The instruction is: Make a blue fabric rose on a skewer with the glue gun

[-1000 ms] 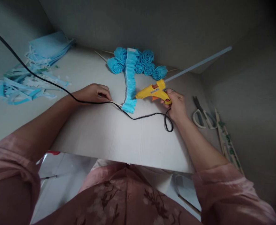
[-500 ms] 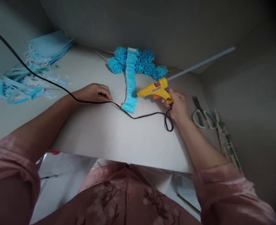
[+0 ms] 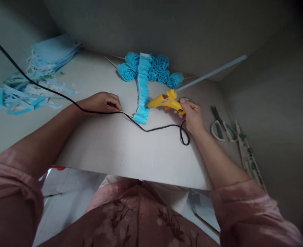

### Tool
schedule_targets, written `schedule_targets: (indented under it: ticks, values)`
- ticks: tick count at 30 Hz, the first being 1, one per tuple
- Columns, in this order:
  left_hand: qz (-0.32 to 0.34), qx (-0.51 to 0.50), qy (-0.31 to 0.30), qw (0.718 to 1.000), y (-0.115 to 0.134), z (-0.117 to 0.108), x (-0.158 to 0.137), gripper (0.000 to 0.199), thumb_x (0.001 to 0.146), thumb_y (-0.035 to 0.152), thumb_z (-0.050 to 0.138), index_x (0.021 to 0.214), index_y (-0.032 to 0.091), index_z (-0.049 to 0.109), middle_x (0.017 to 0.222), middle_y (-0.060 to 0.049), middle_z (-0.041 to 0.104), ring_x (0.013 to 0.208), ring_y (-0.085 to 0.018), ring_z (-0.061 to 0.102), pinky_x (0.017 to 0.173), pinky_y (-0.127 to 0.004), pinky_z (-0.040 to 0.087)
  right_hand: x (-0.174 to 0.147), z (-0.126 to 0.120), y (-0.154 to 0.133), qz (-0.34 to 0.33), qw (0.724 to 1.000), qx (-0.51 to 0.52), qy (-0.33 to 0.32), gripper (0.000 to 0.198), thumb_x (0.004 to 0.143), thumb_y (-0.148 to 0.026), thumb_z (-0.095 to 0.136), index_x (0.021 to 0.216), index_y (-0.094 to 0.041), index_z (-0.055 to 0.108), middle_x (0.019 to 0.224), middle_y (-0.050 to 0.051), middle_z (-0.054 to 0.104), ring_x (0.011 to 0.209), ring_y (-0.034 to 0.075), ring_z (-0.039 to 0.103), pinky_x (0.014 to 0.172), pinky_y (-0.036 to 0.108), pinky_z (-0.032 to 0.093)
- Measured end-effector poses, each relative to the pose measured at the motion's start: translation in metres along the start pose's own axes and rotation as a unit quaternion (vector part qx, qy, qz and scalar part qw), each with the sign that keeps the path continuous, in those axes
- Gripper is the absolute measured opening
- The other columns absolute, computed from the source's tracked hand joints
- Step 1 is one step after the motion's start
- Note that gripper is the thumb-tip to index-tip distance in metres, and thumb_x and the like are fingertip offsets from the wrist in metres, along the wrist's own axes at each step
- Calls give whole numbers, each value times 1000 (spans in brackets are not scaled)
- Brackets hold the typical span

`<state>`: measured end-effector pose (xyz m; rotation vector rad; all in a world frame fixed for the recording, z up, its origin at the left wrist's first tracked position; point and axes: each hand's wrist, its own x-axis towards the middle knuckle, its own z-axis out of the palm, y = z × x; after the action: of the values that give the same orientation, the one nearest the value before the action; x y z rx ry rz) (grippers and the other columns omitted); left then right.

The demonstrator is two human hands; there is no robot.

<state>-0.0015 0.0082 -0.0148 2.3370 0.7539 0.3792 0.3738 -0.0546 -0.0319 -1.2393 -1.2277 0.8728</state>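
Note:
My right hand [image 3: 191, 115] is wrapped round the handle of a yellow hot glue gun [image 3: 161, 100]. A long glue stick [image 3: 213, 72] juts out of the gun's back end. The gun's nozzle is at the right edge of a pleated blue strip [image 3: 142, 92], which lies lengthwise on the table. My left hand [image 3: 110, 102] pinches a thin pale stick [image 3: 127, 114], whose far end meets the strip's near end. The strip's far end lies over a row of blue fabric roses [image 3: 162, 63]. The gun's black cord [image 3: 161, 127] runs past the near end of the strip and across my left wrist.
On the left lie a stack of blue face masks [image 3: 55, 51] and a heap of cut mask scraps [image 3: 25, 97]. Scissors [image 3: 222, 127] with white handles rest on the right, beside thin sticks with green bits [image 3: 249, 154]. Grey walls border the table [image 3: 131, 147].
My right hand has lowered the glue gun slightly and drawn it a little left, with its glue stick following. My left hand and the pale stick have hardly moved.

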Motion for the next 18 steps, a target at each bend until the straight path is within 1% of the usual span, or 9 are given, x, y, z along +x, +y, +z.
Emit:
schedule_targets:
  ticks: [3,8,13,18]
  values:
    - [0,-3,4,1000,-1,1,0,51,94,65,62,92,17,82,94,-9,75,85,-17,69,78,-22,51,1,-1,-2,13,1000,16,16,49,78,-67,77,62,-22,62,57,0,60,44,8,41,40,24,29]
    - [-1,0,7,1000,-3,1,0,49,93,64,63,92,19,82,95,-9,75,84,-17,68,78,-22,51,2,1,-7,28,999,18,22,53,82,-73,69,68,-24,60,57,-1,58,44,9,44,40,25,31]
    - [5,8,4,1000,-4,2,0,49,95,63,62,93,19,82,94,-9,76,84,-16,69,77,-21,51,-1,4,-8,27,1000,7,8,56,76,-78,72,71,-24,60,59,-2,60,45,9,44,40,24,31]
    - [5,12,3,1000,-1,1,1,51,94,65,62,92,18,82,94,-9,76,85,-16,69,78,-21,51,-3,6,-7,27,999,-13,-13,54,72,-76,76,69,-24,65,60,-1,65,44,9,43,41,25,32]
